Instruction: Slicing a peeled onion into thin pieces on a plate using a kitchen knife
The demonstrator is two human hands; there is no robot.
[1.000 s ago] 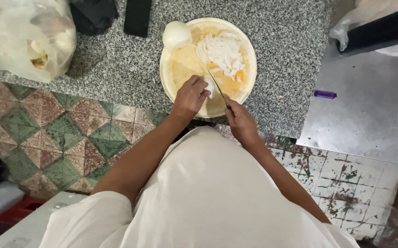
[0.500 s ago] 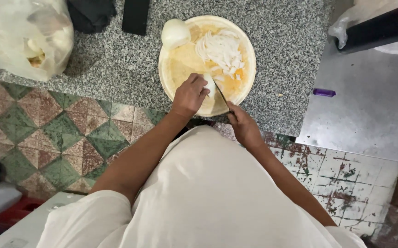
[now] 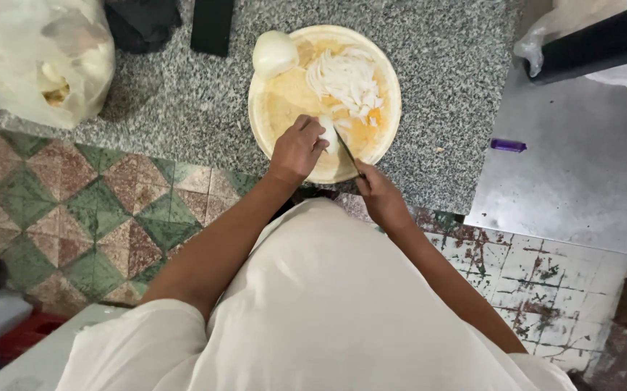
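We see a piece of white onion pinned on the round wooden board, near the board's edge closest to the worktop's front edge. Our left hand has its grip clamped on that piece; our right hand has its grip closed around a knife, blade touching the onion. Sliced onion lies mid-board, a peeled half at its far rim. A plastic bag sits at the granite worktop's left end.
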